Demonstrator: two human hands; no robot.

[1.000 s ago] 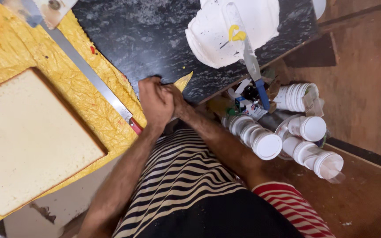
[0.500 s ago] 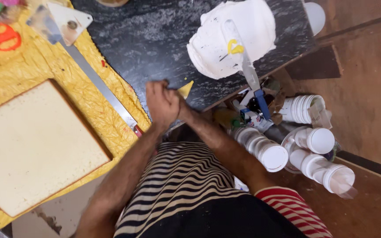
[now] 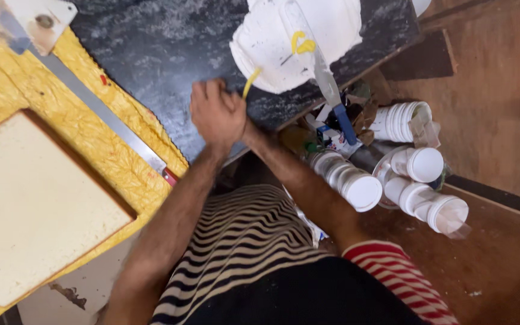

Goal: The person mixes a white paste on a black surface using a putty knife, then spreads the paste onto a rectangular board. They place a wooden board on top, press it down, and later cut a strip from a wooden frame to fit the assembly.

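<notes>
My left hand [image 3: 212, 113] is closed into a fist over the edge of the black speckled counter [image 3: 151, 48]. My right hand [image 3: 245, 123] is tucked against it from the right and mostly hidden. A thin yellow strip [image 3: 250, 81] sticks up from between the hands, on the right hand's side. Just beyond it lies a crumpled white bag [image 3: 272, 45] smeared with cream and tied with a yellow band. A spatula with a blue handle [image 3: 332, 96] rests against the bag.
A long knife with a red handle [image 3: 106, 117] lies on crinkled yellow paper [image 3: 109, 162] at the left. Beside it is a pale flat cake slab [image 3: 31, 204]. White lidded tubs [image 3: 416, 165] are piled low at the right, over a brown floor [image 3: 501, 120].
Both hands have moved up from the counter's edge onto the black surface, nearer the white bag. The yellow piece went with them and now shows as a thin strip.
</notes>
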